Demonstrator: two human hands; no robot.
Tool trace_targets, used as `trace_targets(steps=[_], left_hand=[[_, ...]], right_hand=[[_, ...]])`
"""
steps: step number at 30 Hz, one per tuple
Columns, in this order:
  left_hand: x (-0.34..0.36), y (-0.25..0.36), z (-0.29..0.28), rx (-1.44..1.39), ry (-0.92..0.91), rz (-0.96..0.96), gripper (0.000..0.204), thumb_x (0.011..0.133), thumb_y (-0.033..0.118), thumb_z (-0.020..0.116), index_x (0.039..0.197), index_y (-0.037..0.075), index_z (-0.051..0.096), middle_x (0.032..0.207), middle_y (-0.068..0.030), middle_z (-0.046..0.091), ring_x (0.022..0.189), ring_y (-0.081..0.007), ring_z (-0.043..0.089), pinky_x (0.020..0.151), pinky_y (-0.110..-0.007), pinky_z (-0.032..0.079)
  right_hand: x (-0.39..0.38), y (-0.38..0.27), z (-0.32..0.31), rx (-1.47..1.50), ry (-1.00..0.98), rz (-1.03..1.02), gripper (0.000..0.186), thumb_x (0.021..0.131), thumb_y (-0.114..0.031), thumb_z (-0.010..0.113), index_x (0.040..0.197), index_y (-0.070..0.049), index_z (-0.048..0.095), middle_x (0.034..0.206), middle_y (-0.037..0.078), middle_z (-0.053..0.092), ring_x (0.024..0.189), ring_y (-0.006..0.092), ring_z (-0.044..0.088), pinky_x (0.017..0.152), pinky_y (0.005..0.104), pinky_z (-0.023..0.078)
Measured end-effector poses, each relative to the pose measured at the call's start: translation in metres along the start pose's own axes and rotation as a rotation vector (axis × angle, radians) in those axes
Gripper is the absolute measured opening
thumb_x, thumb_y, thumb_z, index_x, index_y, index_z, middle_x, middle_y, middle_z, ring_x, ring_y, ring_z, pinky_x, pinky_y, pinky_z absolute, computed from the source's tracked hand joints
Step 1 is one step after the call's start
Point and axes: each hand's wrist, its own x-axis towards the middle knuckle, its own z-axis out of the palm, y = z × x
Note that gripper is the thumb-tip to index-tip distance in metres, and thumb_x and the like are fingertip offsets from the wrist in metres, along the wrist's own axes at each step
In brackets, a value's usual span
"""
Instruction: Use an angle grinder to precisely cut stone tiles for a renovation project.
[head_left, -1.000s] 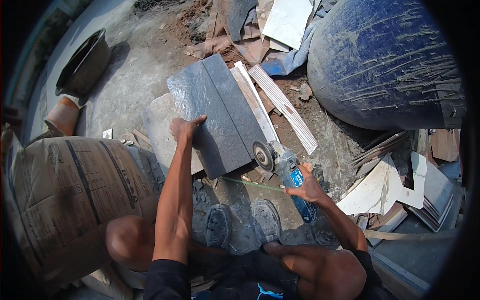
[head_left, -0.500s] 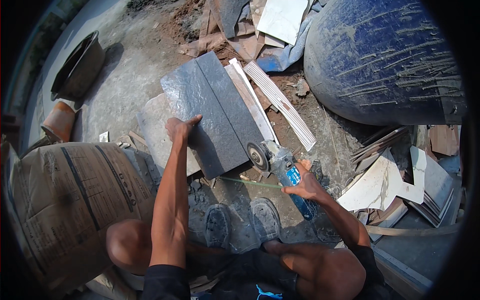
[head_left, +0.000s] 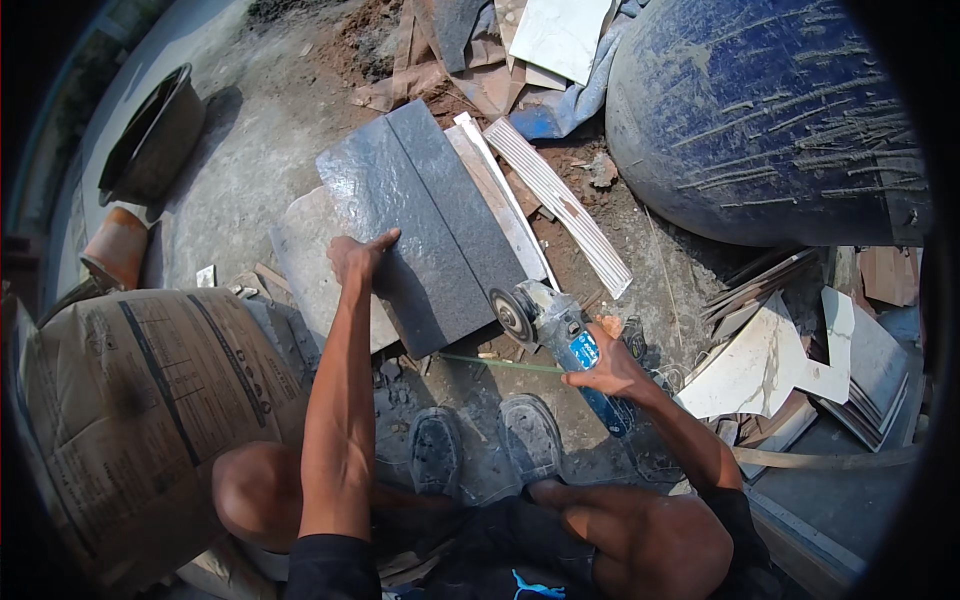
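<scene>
My left hand [head_left: 354, 254] grips the left edge of a dark grey tile [head_left: 420, 250], thumb spread over its top. A thin dark line runs lengthwise along the tile. A paler tile [head_left: 310, 280] lies under it to the left. My right hand [head_left: 610, 365] is wrapped round the body of an angle grinder [head_left: 575, 340] with a blue label. Its disc [head_left: 510, 315] is at the tile's near right edge; whether it touches cannot be made out. Narrow white strips [head_left: 555, 205] lie right of the tile. A thin green line [head_left: 490, 362] runs on the ground below.
A large blue drum [head_left: 760, 130] stands upper right, tile offcuts [head_left: 750, 370] below it. A large paper sack [head_left: 160, 400] is at left, a black tub [head_left: 145, 140] and orange bucket [head_left: 115, 245] beyond. Broken boards and sheeting [head_left: 560, 50] lie at the top. My feet are close below.
The view has shifted slightly, so the tiles and surroundings appear a little further left. Both hands and the grinder keep nearly the same position relative to the dark tile.
</scene>
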Motion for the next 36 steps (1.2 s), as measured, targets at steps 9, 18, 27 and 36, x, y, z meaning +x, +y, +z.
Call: trace_targets(steps=[9, 18, 27, 36], left_hand=[[-0.001, -0.002, -0.001, -0.047, -0.040, -0.011, 0.077, 0.055, 0.041, 0.086, 0.100, -0.015, 0.057, 0.108, -0.0276, 0.059, 0.099, -0.0389, 0.060, 0.084, -0.043, 0.048], [0.005, -0.009, 0.004, -0.039, 0.039, 0.066, 0.076, 0.055, 0.041, 0.086, 0.090, -0.020, 0.058, 0.092, -0.0295, 0.063, 0.086, -0.0372, 0.064, 0.076, -0.041, 0.050], [0.014, -0.010, 0.009, 0.027, 0.113, 0.044, 0.075, 0.055, 0.043, 0.086, 0.089, -0.018, 0.059, 0.092, -0.0298, 0.063, 0.086, -0.0365, 0.064, 0.075, -0.042, 0.050], [0.012, -0.006, 0.006, 0.016, -0.074, -0.093, 0.100, 0.051, 0.047, 0.086, 0.119, -0.010, 0.041, 0.123, -0.0234, 0.045, 0.114, -0.0388, 0.048, 0.091, -0.045, 0.044]], right_hand=[[0.004, -0.006, -0.003, 0.000, -0.033, 0.001, 0.074, 0.060, -0.030, 0.079, 0.118, 0.003, 0.047, 0.097, 0.017, 0.060, 0.086, 0.0248, 0.059, 0.076, 0.0342, 0.046], [0.029, -0.002, 0.007, -0.036, 0.125, -0.138, 0.075, 0.061, -0.030, 0.079, 0.119, 0.003, 0.046, 0.102, 0.020, 0.061, 0.091, 0.0272, 0.059, 0.080, 0.0353, 0.046], [0.065, -0.046, -0.005, -0.151, 0.037, 0.066, 0.077, 0.059, -0.032, 0.077, 0.120, 0.002, 0.045, 0.101, 0.019, 0.060, 0.091, 0.0310, 0.060, 0.081, 0.0387, 0.048], [0.101, -0.083, -0.013, 0.007, 0.085, -0.145, 0.068, 0.062, -0.025, 0.077, 0.115, 0.006, 0.048, 0.096, 0.016, 0.059, 0.084, 0.0239, 0.059, 0.074, 0.0335, 0.047]])
